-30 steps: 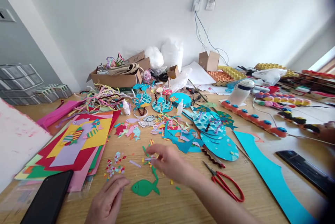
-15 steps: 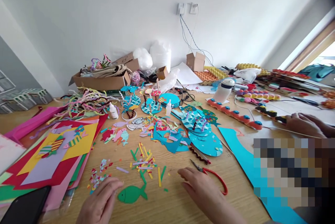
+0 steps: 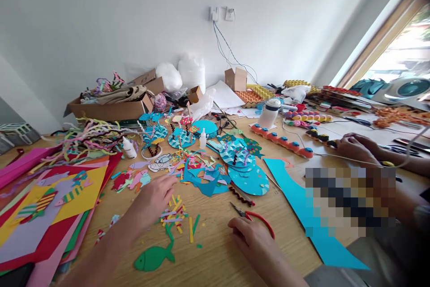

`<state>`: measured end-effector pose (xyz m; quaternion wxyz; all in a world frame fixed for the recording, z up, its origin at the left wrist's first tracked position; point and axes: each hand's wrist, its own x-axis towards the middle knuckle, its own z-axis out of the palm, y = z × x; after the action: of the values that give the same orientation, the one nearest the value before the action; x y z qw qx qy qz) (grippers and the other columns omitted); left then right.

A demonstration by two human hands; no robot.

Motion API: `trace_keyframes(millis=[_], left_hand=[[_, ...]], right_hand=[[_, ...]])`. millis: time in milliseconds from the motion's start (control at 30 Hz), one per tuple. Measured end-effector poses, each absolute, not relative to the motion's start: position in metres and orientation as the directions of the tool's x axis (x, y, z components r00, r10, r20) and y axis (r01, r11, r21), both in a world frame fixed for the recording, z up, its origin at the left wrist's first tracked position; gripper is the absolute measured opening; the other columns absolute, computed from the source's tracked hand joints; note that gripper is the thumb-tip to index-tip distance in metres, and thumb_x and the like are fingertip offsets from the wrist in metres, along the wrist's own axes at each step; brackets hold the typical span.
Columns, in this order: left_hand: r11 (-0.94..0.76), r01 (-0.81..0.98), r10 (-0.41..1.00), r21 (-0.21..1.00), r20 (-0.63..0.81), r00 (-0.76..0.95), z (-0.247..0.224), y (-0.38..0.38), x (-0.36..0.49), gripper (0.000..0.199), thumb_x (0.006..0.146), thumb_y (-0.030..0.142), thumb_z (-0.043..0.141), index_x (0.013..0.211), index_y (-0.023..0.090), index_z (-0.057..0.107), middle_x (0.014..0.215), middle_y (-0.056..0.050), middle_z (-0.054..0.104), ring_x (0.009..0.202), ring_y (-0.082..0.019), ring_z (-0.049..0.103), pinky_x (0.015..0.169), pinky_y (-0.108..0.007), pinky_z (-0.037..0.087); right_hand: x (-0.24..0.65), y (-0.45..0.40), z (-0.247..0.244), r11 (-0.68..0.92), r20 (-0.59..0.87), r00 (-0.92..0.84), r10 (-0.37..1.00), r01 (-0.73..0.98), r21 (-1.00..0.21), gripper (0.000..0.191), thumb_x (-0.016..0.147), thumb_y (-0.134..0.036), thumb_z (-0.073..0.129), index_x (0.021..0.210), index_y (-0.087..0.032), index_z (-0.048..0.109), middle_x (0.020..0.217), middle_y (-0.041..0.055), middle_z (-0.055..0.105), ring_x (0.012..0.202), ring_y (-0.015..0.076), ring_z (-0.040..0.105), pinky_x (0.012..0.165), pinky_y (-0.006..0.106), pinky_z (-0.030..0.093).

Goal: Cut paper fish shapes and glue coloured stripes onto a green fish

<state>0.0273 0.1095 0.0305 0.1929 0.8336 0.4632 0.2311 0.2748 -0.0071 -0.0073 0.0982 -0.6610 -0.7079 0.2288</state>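
Note:
My left hand [image 3: 157, 197] reaches over the table, just behind a heap of small yellow, green and lilac paper strips [image 3: 174, 215]. Its fingers point forward and right, loosely bent, and nothing shows in them. Close beyond it lie small cut-out paper fish [image 3: 144, 178] in pink, red and blue. A green paper fish [image 3: 151, 258] lies flat near the front, a green strip by its tail. My right hand [image 3: 250, 233] rests on the table, fingers loosely spread and holding nothing visible. Red-handled scissors [image 3: 265, 223] lie beside it, blades slightly apart.
Stacked coloured paper [image 3: 77, 233] covers the left side. White glue bottles [image 3: 129, 148], blue paper discs [image 3: 250, 179] and scraps fill the middle. A large blue sheet [image 3: 302, 211] lies right. A co-worker's hands [image 3: 356, 148] work beside an egg-carton strip [image 3: 282, 140].
My left hand has moved forward from beside the green fish to the strips and small cut-outs. The right hand stays by the scissors. The view has turned slightly right.

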Motion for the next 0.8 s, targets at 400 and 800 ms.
trace_keyframes(millis=[400,800], left_hand=[[-0.002,0.607,0.916,0.795,-0.242,0.320,-0.017,0.210,0.062,0.027,0.086,0.029,0.051,0.108,0.015,0.053,0.102,-0.006,0.059,0.081,-0.016,0.060,0.068,-0.035,0.052],[-0.293,0.675,0.848,0.677,-0.141,0.510,-0.031,0.223,0.080,0.026,0.086,0.029,0.051,0.107,0.015,0.054,0.102,-0.006,0.059,0.083,-0.017,0.060,0.070,-0.036,0.051]], right_hand=[[0.248,-0.011,-0.023,0.091,-0.106,-0.194,0.975,0.790,-0.607,0.024,0.080,-0.008,0.043,0.090,-0.018,0.061,0.089,0.0045,0.065,0.080,0.0159,0.061,0.067,0.021,0.042],[0.245,-0.009,-0.047,0.149,0.053,-0.155,0.987,0.720,-0.677,0.025,0.088,-0.017,0.035,0.087,-0.018,0.059,0.084,0.0057,0.064,0.077,0.0154,0.060,0.067,0.022,0.043]])
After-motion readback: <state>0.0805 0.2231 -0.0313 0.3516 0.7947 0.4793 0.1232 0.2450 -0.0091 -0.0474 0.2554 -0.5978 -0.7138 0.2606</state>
